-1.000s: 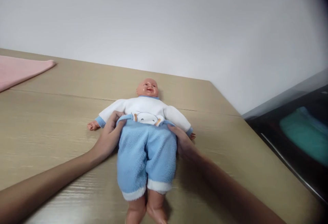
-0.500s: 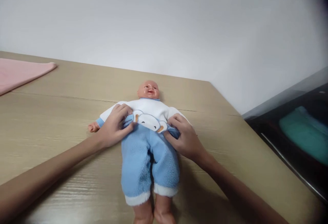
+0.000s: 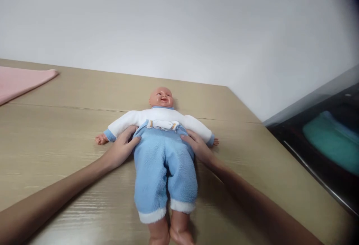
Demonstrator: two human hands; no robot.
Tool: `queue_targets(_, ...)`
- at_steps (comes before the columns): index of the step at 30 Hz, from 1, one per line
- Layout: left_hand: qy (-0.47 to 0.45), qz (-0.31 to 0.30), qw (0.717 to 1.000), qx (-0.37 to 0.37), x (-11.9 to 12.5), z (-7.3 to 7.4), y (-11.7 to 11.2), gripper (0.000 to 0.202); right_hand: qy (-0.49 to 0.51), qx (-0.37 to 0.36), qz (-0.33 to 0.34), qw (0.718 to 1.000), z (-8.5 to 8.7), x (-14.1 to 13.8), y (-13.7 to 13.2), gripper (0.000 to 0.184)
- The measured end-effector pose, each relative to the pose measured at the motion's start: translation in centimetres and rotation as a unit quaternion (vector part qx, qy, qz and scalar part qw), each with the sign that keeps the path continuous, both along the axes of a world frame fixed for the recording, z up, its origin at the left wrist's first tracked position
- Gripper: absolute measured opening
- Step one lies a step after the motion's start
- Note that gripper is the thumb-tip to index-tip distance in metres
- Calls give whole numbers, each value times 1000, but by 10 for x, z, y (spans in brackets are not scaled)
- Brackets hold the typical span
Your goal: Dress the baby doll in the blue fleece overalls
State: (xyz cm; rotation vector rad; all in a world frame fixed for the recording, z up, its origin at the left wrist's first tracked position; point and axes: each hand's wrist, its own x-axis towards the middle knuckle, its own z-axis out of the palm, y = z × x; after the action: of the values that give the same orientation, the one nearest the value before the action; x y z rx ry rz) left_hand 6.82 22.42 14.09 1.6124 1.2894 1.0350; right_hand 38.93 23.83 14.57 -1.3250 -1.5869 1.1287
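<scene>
A baby doll [image 3: 160, 97] lies on its back on a wooden table [image 3: 56, 140], head away from me. It wears a white top [image 3: 168, 116] and light blue fleece trousers [image 3: 164, 166] with white cuffs. My left hand [image 3: 121, 149] grips the trousers' waistband at the doll's left-of-frame side, fingers curled round the fabric. On the other side my right hand [image 3: 196, 146] holds the waistband likewise, fingers partly tucked beneath the doll. The waistband sits high on the belly and covers most of the picture on the top.
A pink cloth [image 3: 19, 82] lies at the table's far left. A white wall rises behind the table. To the right, past the table edge, a dark glass surface [image 3: 316, 144] shows a teal shape [image 3: 333, 144].
Both hands have slid from on top of the doll's belly down to its sides, and the waistband has come up higher over the picture on the white top.
</scene>
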Motion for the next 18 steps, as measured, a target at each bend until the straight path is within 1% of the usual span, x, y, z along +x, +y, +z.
queue_targets(3, -26, 32, 999, -23, 3, -6, -5, 34, 21, -4, -16, 1000, -6, 2, -10, 39)
queue_targets(6, -88, 76, 991, -69, 9, -10, -7, 35, 88, -59, -61, 992, -15, -1, -9, 52)
queue_targets(7, -118, 78, 987, -79, 11, -10, -7, 37, 112, -79, -82, 987, -18, -1, -7, 58)
queue_targets(9, -187, 53, 976, -98, 14, -9, -4, 42, 138, -107, -113, 978, -23, -2, -3, 71)
queue_targets(11, -247, 28, 963, -108, 17, -6, 0, 49, 146, -110, -121, 976, -25, -3, 1, 80)
queue_targets(12, -266, 24, 958, -108, 18, -4, 3, 51, 148, -105, -118, 976, -25, -3, 4, 82)
queue_targets(13, -277, 24, 955, -105, 19, -2, 5, 53, 150, -96, -114, 977, -24, -3, 7, 81)
queue_targets(15, -286, 31, 952, -102, 20, 2, 9, 57, 152, -70, -100, 981, -21, -3, 14, 73)
queue_targets(16, -285, 32, 952, -106, 19, 3, 10, 58, 151, -58, -84, 983, -21, -2, 17, 67)
queue_targets(18, -273, 27, 954, -122, 17, 4, 10, 57, 146, -46, -29, 988, -20, 3, 21, 56)
